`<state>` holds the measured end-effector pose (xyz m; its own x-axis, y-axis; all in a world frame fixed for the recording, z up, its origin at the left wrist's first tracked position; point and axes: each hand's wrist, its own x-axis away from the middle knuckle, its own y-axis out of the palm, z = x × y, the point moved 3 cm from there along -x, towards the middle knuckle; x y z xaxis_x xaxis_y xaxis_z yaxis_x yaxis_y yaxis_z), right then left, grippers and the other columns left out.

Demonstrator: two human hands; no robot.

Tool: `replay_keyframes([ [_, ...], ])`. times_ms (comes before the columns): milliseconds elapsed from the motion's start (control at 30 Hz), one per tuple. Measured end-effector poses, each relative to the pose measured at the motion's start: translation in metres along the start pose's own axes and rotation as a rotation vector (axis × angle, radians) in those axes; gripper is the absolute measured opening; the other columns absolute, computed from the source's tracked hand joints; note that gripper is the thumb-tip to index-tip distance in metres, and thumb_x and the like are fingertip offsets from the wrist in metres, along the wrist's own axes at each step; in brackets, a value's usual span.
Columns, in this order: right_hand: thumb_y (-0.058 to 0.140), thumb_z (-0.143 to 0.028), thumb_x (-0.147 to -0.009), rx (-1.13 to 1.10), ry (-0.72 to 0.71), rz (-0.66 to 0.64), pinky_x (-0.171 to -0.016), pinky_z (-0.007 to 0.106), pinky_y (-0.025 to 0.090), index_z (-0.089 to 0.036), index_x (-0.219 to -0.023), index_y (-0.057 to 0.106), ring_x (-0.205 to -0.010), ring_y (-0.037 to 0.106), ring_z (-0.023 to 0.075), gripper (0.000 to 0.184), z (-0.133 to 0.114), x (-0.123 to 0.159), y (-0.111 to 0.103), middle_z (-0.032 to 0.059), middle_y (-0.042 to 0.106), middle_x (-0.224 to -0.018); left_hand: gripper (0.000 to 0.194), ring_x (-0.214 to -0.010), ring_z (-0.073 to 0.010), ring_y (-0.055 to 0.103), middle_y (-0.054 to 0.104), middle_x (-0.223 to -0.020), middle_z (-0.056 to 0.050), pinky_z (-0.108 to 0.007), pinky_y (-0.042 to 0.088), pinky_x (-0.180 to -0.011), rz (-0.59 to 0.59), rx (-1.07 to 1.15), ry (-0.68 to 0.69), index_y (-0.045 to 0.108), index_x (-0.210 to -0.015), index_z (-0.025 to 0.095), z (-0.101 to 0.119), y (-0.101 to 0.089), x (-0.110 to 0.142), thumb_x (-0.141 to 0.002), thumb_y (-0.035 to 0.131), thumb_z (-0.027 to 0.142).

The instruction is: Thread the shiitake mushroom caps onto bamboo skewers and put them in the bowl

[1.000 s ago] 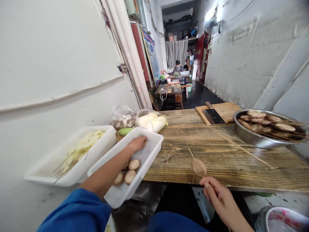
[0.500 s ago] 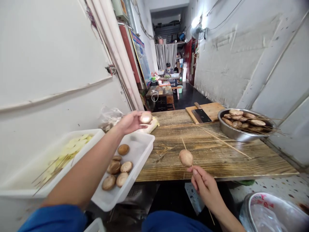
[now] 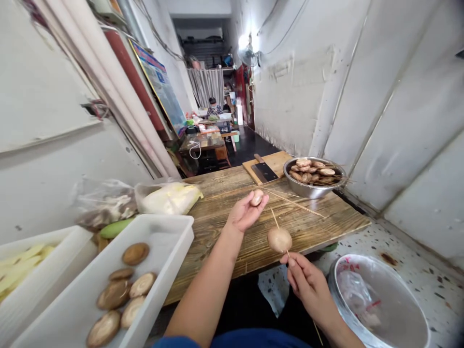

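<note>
My left hand point(image 3: 248, 211) is closed around a brown mushroom cap point(image 3: 257, 197) above the wooden table. Just to its right, my right hand point(image 3: 306, 280) pinches a thin wooden skewer point(image 3: 274, 218), which slants up through another mushroom cap point(image 3: 279, 240) and pokes out beyond it. The two caps are apart. At lower left, several loose mushrooms point(image 3: 135, 253) lie in a white plastic tray point(image 3: 183, 223). Skewered mushrooms point(image 3: 303, 164) are heaped in a metal bowl point(image 3: 316, 192) at the table's right end.
Loose skewers point(image 3: 295, 205) lie across the wooden table point(image 3: 203, 251). A cleaver point(image 3: 266, 171) rests on a cutting board point(image 3: 279, 162). Plastic bags point(image 3: 170, 197) sit behind the tray. A lined bucket point(image 3: 384, 299) stands on the floor at right. A person point(image 3: 213, 107) sits far back.
My left hand has carried its mushroom from over the white tray rightward, close to the skewer. The right hand still holds the skewer in much the same place. The view has turned.
</note>
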<state>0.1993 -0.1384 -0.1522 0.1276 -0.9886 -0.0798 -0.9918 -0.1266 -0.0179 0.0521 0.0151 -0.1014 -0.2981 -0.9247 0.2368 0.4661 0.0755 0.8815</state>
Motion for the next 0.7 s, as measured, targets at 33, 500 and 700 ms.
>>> replay_keyframes([
  [33, 0.040, -0.044, -0.095, 0.007, 0.013, -0.008, -0.042, 0.020, 0.020, -0.017, -0.097, 0.052, -0.045, 0.028, 0.0075, 0.030, 0.003, 0.000, 0.001, -0.0084, 0.032, -0.053, 0.014, -0.090, -0.0158, 0.063, 0.061, -0.087, -0.009, -0.030, 0.054, -0.086, 0.022, 0.006, 0.002, 0.057, -0.089, 0.012, -0.004, -0.007, -0.001, -0.087, 0.044, 0.009],
  [500, 0.042, -0.051, -0.091, -0.078, 0.190, -0.156, -0.038, 0.019, 0.016, -0.016, -0.090, 0.051, -0.039, 0.024, 0.0054, 0.036, 0.021, -0.010, 0.030, -0.0109, 0.032, -0.047, 0.015, -0.081, -0.0155, 0.067, 0.065, -0.079, -0.007, -0.031, 0.056, -0.078, 0.280, -0.082, 0.142, 0.058, -0.086, 0.012, -0.002, -0.064, 0.007, -0.084, 0.047, 0.002],
  [700, 0.045, -0.055, -0.088, -0.120, 0.256, -0.153, -0.034, 0.018, 0.014, -0.016, -0.090, 0.052, -0.034, 0.019, 0.0038, 0.040, 0.025, -0.009, 0.033, -0.0121, 0.031, -0.044, 0.013, -0.095, -0.0227, 0.066, 0.067, -0.091, -0.014, -0.037, 0.055, -0.085, 0.264, -0.025, 0.094, 0.059, -0.083, 0.007, 0.000, -0.068, 0.010, -0.084, 0.046, 0.002],
])
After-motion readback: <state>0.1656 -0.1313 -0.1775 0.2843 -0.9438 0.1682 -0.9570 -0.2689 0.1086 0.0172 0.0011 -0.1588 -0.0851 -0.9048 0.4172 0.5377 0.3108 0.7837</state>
